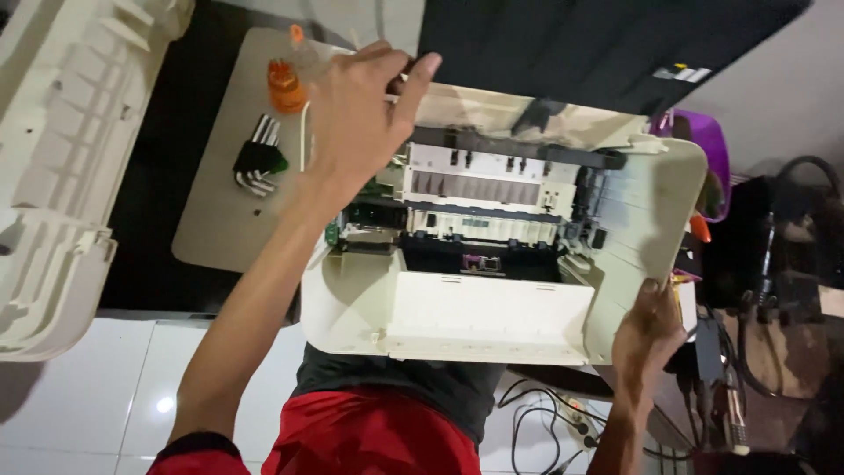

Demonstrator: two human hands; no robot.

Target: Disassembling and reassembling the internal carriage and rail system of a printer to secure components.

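A cream printer (457, 321) with its top cover off lies in front of me, with the carriage and rollers exposed. My left hand (360, 114) reaches over to its far left edge, fingers curled on the casing there. At the near right corner, my right hand (649, 332) grips the printer's rim. A black flat panel (571, 40) rests against the printer's far side.
On a beige board (215, 220) at the left lie a set of hex keys (258, 160) and an orange-handled screwdriver (286, 81). A removed white cover (61, 158) sits far left. A purple object (710, 149) and tangled cables (545, 422) are at the right, over white floor tiles (105, 396).
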